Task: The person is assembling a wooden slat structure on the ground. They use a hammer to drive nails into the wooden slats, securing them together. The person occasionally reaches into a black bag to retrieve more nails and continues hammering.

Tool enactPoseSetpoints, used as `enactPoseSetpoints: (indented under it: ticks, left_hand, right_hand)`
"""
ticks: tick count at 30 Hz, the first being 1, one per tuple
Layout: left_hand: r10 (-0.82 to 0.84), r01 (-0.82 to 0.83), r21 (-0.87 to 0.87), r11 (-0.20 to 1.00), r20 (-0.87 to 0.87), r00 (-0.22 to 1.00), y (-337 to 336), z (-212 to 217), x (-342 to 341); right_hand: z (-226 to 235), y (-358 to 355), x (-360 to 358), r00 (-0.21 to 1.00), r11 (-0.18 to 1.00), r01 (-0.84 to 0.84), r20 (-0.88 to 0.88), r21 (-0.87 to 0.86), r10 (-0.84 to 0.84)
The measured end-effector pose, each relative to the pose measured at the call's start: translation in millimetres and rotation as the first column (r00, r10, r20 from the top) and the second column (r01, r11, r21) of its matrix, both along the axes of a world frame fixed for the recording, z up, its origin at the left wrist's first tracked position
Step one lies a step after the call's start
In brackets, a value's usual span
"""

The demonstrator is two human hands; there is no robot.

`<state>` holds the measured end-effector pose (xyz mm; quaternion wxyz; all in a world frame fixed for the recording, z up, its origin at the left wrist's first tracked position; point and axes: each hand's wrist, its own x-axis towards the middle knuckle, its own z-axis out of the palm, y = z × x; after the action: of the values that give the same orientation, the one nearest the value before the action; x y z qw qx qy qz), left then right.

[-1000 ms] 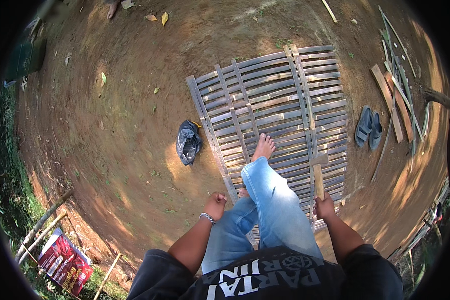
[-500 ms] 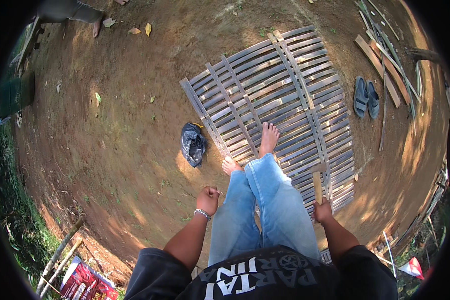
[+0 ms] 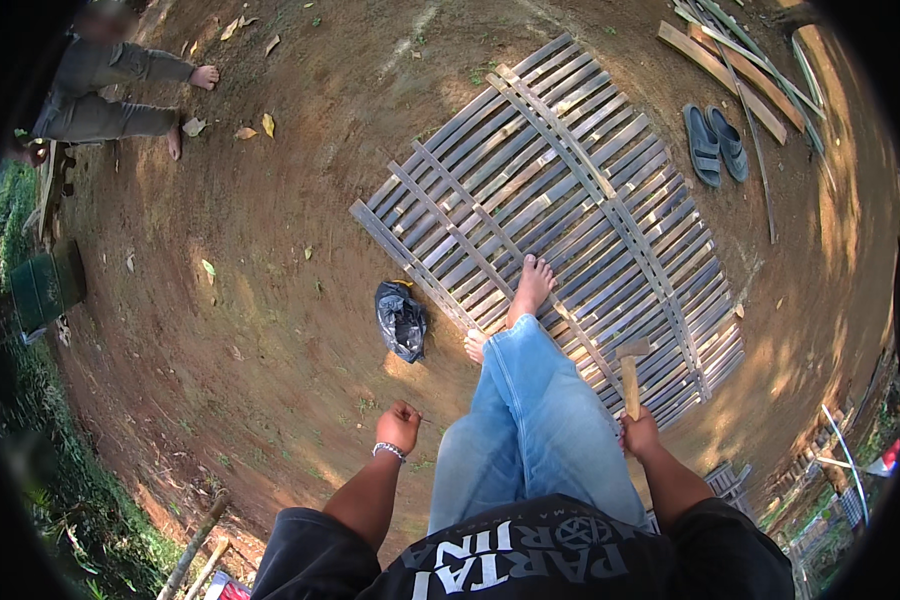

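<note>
My right hand is closed round the wooden handle of a hammer, whose head points away from me over the slatted panel. The panel lies flat on the ground, made of many narrow wood or bamboo strips joined by several crosspieces. One of my bare feet rests on it and the other is at its left edge. My left hand, with a bracelet at the wrist, hangs over bare soil with its fingers curled. What it may hold is hidden. Left of the panel sits an open black plastic bag.
Grey sandals lie right of the panel, near loose planks and strips. At the upper left another person's legs show. A dark green container stands at the left edge; poles lie at the lower left.
My view has shifted and turned, so the panel and sandals appear displaced. More of the other person shows. My right hand still grips the hammer; my left remains curled.
</note>
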<state>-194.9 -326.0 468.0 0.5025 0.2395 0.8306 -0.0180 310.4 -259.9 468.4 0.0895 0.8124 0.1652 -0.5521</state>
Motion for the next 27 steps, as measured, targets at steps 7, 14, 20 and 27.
enactPoseSetpoints:
  ticks: [7,14,20,27]
  left_hand:
    - [-0.056,0.075,-0.073,0.995,0.235,0.970,54,-18,20]
    - [-0.448,0.471,-0.045,0.881,0.243,0.860,208,17,56]
    - [-0.463,0.473,0.058,0.879,0.338,0.819,301,30,60]
    - [-0.753,0.733,0.176,0.657,0.131,0.645,380,57,71]
  right_hand:
    - [-10,4,-5,0.996,0.995,0.086,0.009,-0.043,-0.086]
    - [-7,33,-9,0.998,0.994,0.046,-0.045,-0.103,-0.051]
    - [0,73,-16,0.975,0.978,0.208,-0.082,0.003,-0.207]
    - [-3,68,-49,0.900,0.899,0.437,-0.015,0.019,-0.437]
